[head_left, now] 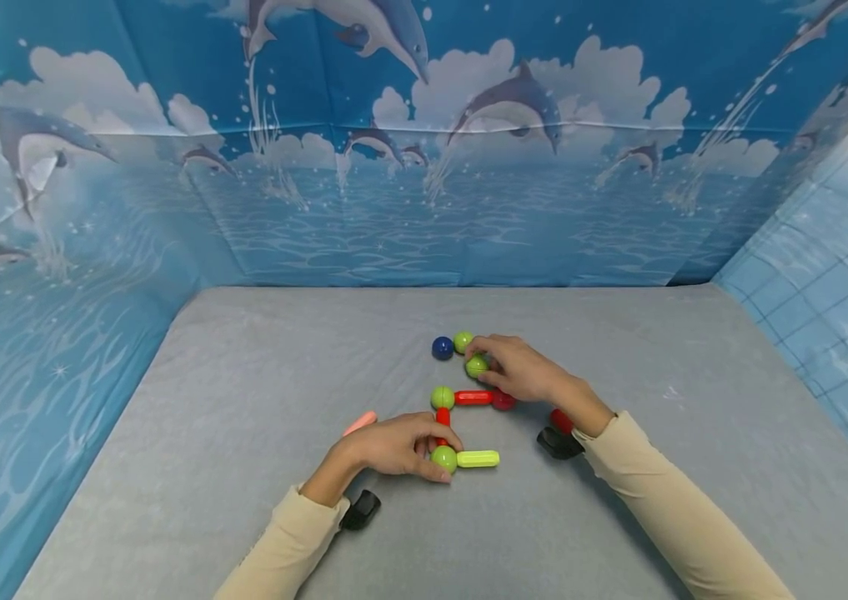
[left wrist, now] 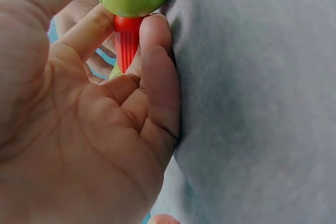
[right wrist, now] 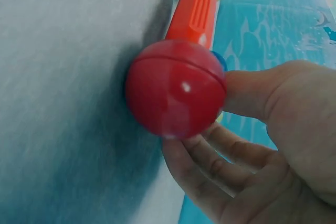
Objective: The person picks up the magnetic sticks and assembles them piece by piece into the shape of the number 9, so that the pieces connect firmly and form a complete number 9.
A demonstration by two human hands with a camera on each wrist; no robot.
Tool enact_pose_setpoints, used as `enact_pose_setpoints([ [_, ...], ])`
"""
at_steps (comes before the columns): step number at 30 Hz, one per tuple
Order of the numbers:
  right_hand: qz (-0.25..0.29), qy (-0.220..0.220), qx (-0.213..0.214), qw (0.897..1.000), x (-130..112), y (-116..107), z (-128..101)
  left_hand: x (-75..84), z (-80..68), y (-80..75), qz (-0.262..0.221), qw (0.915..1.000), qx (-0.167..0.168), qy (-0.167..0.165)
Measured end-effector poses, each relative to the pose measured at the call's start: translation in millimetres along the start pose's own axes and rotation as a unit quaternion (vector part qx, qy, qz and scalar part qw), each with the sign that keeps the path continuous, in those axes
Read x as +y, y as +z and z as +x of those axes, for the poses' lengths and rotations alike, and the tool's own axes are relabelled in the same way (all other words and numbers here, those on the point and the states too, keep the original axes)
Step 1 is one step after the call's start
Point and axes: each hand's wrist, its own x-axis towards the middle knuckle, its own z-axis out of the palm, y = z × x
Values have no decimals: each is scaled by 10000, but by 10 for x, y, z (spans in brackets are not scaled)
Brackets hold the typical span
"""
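Joined pieces lie on the grey cloth: a green ball [head_left: 442, 397], a red rod [head_left: 473, 397] ending in a red ball [right wrist: 176, 90], and a second red rod [left wrist: 127, 43] running down to a near green ball [head_left: 444, 460]. From that near ball a yellow-green rod [head_left: 478, 458] points right. My left hand [head_left: 403, 443] holds the near green ball, thumb on its near side and fingers by the rod. Beyond the red ball, my right hand [head_left: 517, 367] pinches a loose green ball [head_left: 477, 366] between thumb and fingers; in the right wrist view the red ball mostly hides it.
Just behind the pinched ball sit another green ball [head_left: 463, 342] and a dark blue ball [head_left: 442, 348]. A salmon rod [head_left: 360, 422] lies beside my left hand, and another red rod [head_left: 562, 420] shows by my right wrist. Dolphin-print curtains [head_left: 363, 225] border the grey cloth [head_left: 281, 350].
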Motion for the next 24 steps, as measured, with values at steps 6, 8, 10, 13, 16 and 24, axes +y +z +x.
enact_pose_setpoints([
  [6, 111, -107, 103, 9998, 13, -51, -157, -4, -4, 1, 10, 10000, -9, -52],
  [8, 209, -180, 172, 9995, 13, -70, -231, -1, -3, 4, 5, 10000, 0, -65],
  [10, 254, -244, 248, 9991, 13, -91, -315, 4, -2, 6, 17, 10000, 5, -97],
  [13, 237, -303, 311, 9988, 21, -115, -454, 15, 2, 8, 28, 9999, 7, -111],
  [16, 149, -331, 308, 9989, 20, -125, -596, 20, 5, 9, 57, 9999, 2, -86],
  [24, 313, -658, -39, 9973, -26, -22, -870, 24, -11, 14, 54, 9999, 41, -94],
])
